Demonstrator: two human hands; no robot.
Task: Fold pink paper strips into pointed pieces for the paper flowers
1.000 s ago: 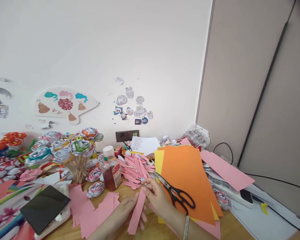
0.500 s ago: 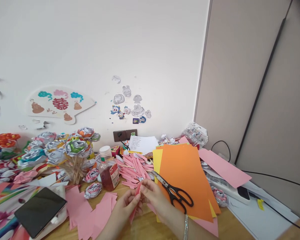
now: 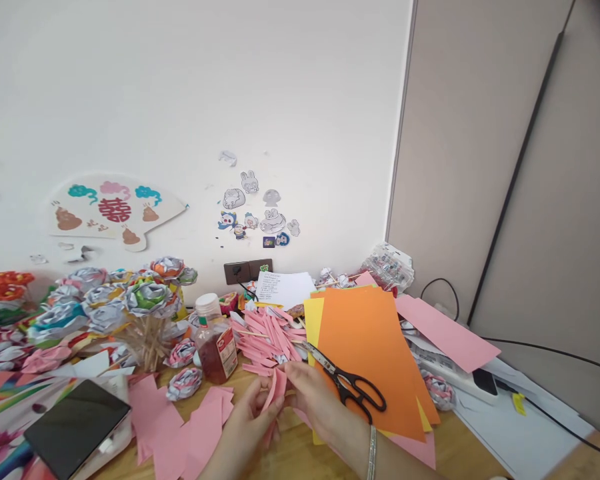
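Note:
A narrow folded pink paper strip (image 3: 277, 389) stands between my two hands, above the wooden table. My left hand (image 3: 255, 415) is closed round its lower part, with the thumb pressed along it. My right hand (image 3: 305, 393) pinches the strip near its upper end, the fingers partly hidden behind it. Just beyond my hands lies a heap of folded pink strips (image 3: 267, 337), some with thin sticks. Flat pink paper pieces (image 3: 205, 427) lie left of my left hand. Black-handled scissors (image 3: 353, 387) rest on orange paper (image 3: 357, 347) by my right hand.
A bottle of reddish liquid (image 3: 217, 350) stands behind my left hand. Paper flowers on sticks (image 3: 150, 300) crowd the left back. A dark tablet-like device (image 3: 77, 427) lies front left. At right are a power strip (image 3: 460, 377), cables and white sheets (image 3: 520, 433).
The pink strip now stands up higher and shows more of its face between my hands. My fingers have shifted slightly along it. The view has turned a little to the right.

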